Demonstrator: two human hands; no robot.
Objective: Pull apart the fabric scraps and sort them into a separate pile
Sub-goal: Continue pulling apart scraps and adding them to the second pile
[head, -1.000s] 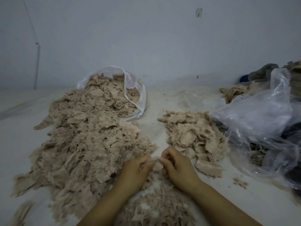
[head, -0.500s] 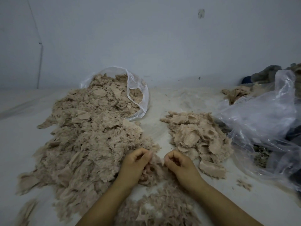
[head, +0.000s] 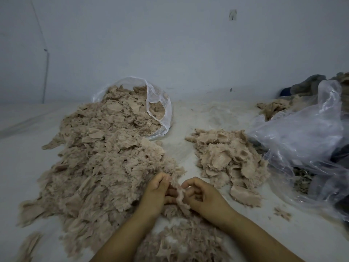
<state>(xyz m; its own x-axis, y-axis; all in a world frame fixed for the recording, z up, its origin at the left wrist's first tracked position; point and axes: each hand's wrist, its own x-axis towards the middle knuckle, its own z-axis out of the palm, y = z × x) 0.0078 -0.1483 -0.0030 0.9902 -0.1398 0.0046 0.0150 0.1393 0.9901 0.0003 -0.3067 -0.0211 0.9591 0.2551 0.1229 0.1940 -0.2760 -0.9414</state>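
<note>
Pale tabletop under a bare wall: both hands, left hand and right hand, pinch one fluffy scrap beside the big unsorted heap. Light, limp stuff (probably frays); best gripped at opposite edges.

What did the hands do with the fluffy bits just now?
The left hand and right hand drew apart half a second ago, then came back together and now both pinch one scrap. The big pile, small pile and bags stayed put.
</note>
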